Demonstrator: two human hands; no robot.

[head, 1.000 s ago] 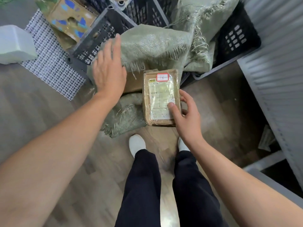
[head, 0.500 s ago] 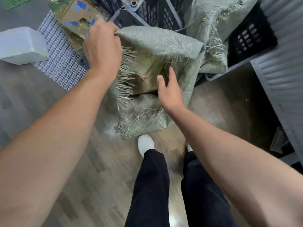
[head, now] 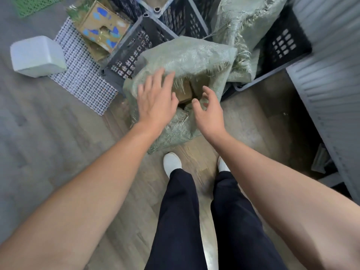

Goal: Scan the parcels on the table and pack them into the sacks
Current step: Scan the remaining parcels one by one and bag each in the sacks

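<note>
A green woven sack (head: 187, 55) lies on the floor in front of my feet, its frayed mouth facing me. Brown parcels (head: 185, 92) show inside the mouth, partly hidden by the fabric and my hands. My left hand (head: 155, 100) hovers over the left side of the mouth with fingers spread and holds nothing. My right hand (head: 209, 108) is at the right side of the mouth, fingers loosely curved, empty. A second green sack (head: 243, 26) slumps behind, against the crates.
Dark plastic crates (head: 136, 49) stand behind the sack, another crate (head: 284, 41) at the right. A white mesh mat (head: 81, 75), a white box (head: 37, 55) and a printed cardboard box (head: 103, 32) lie at left. A grey ribbed wall (head: 331, 84) runs along the right.
One second ago my right hand held a labelled parcel at the sack. It then went into the sack while my left hand lifted the flap. Both hands have let go and drawn back.
</note>
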